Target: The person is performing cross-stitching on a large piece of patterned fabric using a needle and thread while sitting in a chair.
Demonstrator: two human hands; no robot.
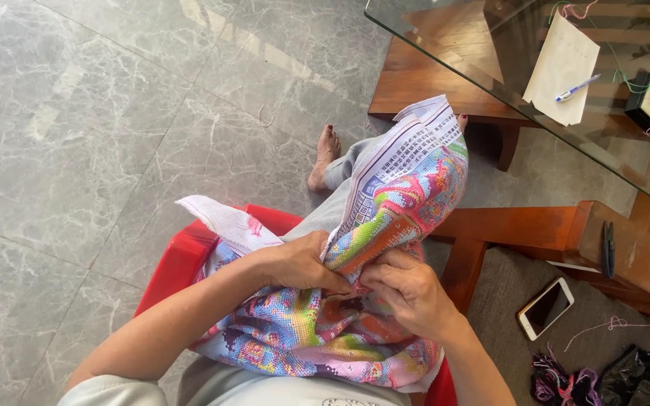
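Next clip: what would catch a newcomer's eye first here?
The bright multicoloured cross-stitch cloth bunched on the lap at centre, pinched by the left hand and right hand. Next, the red plastic chair under it, and a smartphone lying at lower right beside the glass-topped table.

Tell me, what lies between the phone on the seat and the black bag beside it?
In the head view, bare grey cushion separates the phone from the black bag, crossed only by a loose pink thread.
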